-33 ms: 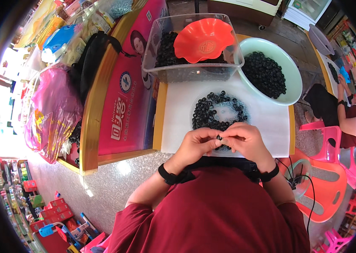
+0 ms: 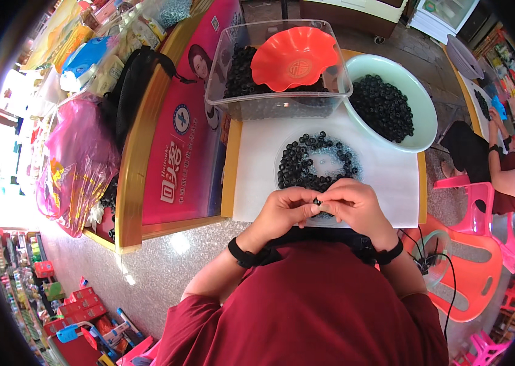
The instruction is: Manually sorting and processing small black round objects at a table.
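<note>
My left hand (image 2: 286, 208) and my right hand (image 2: 355, 204) meet at the near edge of the white tabletop (image 2: 257, 165). Thumbs and forefingers of both are pinched around a small black round piece (image 2: 316, 201), mostly covered by the fingertips. Just beyond lies a shallow clear round tray (image 2: 327, 163), with many small black ring-like pieces (image 2: 297, 161) heaped around its rim. Tiny pale bits are scattered across the tray's middle. Part of the tray is hidden behind my hands.
A clear plastic bin (image 2: 279, 110) of black pieces stands at the far side, a red wavy-edged dish (image 2: 294, 58) resting on it. Right of it sits a pale green basin (image 2: 425, 131) of similar pieces. A gold-edged pink counter (image 2: 175, 177) borders the left. Another person (image 2: 501, 161) sits far right.
My fingertips have shifted very slightly around the small black piece. Everything else looks the same.
</note>
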{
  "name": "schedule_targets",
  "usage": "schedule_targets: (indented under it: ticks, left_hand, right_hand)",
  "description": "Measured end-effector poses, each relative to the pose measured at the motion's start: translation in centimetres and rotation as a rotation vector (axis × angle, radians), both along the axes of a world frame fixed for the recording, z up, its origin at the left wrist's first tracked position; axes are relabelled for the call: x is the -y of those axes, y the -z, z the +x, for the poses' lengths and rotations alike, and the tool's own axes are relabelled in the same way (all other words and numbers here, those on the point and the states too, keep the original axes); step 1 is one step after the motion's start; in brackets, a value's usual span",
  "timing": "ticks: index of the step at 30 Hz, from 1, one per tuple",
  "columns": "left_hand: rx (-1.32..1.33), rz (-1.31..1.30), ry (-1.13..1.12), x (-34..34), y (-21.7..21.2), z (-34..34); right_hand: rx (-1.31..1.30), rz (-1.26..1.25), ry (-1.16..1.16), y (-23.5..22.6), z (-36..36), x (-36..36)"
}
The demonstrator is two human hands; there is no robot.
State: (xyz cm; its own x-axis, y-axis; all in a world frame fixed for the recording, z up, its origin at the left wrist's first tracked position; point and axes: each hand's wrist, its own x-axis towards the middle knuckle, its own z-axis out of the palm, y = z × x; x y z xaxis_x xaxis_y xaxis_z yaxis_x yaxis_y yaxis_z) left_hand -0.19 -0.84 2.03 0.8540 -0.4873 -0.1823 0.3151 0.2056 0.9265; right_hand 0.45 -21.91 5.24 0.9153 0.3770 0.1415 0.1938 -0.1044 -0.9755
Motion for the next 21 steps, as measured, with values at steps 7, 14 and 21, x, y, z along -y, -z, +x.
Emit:
schedule_targets:
  ticks: [7, 14, 21]
  left_hand:
    - [-0.018, 0.015, 0.032, 0.7, -1.0, -0.5]
    - [0.069, 0.092, -0.084, 1.8, -2.5, -0.9]
    - [0.246, 0.467, -0.019, 1.7, -2.0, -1.7]
  right_hand:
    - [-0.114, 0.166, 0.044, 1.4, -1.6, 0.1]
    - [-0.236, 0.307, 0.068, 1.0, -1.8, 0.7]
    - [0.175, -0.161, 0.092, 0.8, -2.9, 0.9]
